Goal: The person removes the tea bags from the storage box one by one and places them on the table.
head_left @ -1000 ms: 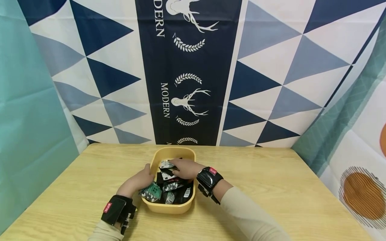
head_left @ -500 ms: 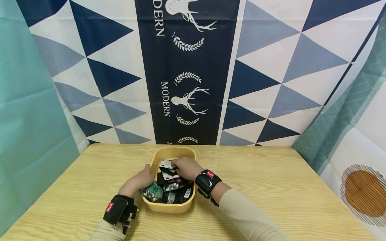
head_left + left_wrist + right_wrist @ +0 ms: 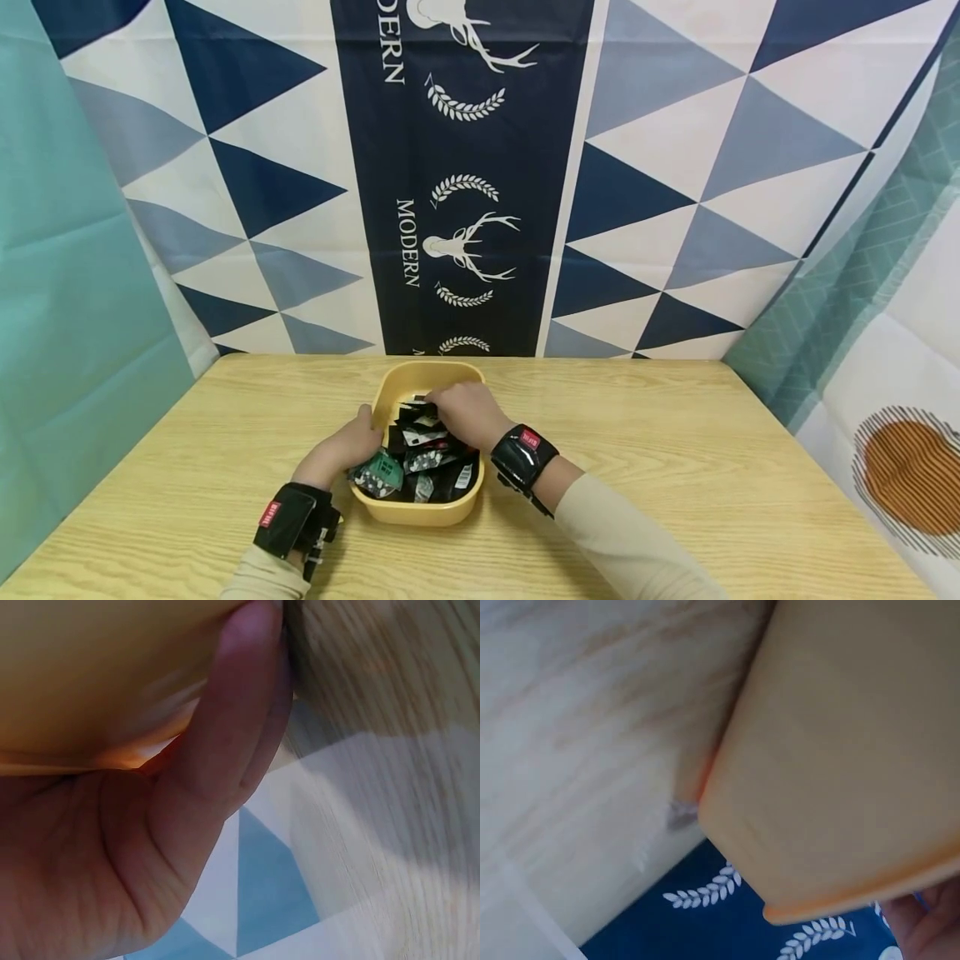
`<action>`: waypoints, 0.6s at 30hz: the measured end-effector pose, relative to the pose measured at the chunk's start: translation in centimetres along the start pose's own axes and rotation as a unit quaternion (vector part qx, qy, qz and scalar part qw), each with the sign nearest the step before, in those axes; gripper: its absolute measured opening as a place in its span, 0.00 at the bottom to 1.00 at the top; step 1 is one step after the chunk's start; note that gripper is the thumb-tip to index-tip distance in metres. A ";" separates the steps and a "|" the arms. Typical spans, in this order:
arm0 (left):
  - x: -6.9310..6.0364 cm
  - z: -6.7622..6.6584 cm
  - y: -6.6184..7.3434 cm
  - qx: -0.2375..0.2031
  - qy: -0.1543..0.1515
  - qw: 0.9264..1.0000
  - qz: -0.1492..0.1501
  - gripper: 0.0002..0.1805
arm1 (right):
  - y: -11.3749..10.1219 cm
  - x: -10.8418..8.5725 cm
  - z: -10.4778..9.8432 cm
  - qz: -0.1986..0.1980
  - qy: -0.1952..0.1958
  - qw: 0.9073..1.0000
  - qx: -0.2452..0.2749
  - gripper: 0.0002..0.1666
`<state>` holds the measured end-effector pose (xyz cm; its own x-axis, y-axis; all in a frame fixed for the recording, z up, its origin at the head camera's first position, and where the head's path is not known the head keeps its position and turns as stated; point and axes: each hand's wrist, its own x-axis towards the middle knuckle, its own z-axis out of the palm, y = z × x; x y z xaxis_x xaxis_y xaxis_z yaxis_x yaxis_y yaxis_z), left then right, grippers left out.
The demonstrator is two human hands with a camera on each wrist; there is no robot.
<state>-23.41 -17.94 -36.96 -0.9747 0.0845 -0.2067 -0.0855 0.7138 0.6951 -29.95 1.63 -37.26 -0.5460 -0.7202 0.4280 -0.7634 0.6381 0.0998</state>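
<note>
A yellow plastic bin (image 3: 420, 512) stands on the wooden table, holding several small black packets (image 3: 423, 437) packed in a row. A green packet (image 3: 382, 472) with a patterned lower part lies at its front left corner. My left hand (image 3: 347, 446) grips the bin's left rim; the left wrist view shows its fingers (image 3: 225, 735) along the outer wall. Over the right rim reaches my right hand (image 3: 471, 412), its fingers curled down at the far end of the row, pinching a black packet (image 3: 420, 401). Its fingertips are partly hidden in the head view.
The wooden table (image 3: 637, 450) extends to both sides of the bin. Behind it hangs a patterned cloth (image 3: 457, 250) with triangles and deer heads. A teal cloth (image 3: 82, 292) hangs at the left, and another curtain (image 3: 885, 375) at the right.
My right hand has shifted slightly toward the far end of the bin. White-faced packets under it now show their black sides and stand more upright. My left hand keeps its hold.
</note>
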 end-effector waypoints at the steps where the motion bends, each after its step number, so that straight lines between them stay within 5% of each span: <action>1: 0.0 0.0 0.1 -0.002 -0.001 1.000 -0.001 0.31 | 0.1 -0.1 -0.2 0.004 0.012 1.000 -0.006 0.12; 10: 0.1 0.2 0.0 -0.006 -0.004 1.000 0.000 0.27 | 1.9 -0.9 -2.1 0.076 0.128 0.988 0.037 0.10; 18: 0.0 -0.1 0.2 -0.009 -0.012 1.000 -0.004 0.29 | 5.0 -1.9 -3.3 0.086 0.203 0.975 0.007 0.06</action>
<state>-23.48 -17.86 -36.73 -0.9689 0.0949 -0.2284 -0.0976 0.7019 0.7055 -31.61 7.13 -34.67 -0.4864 -0.4344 0.7581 -0.6790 0.7340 -0.0151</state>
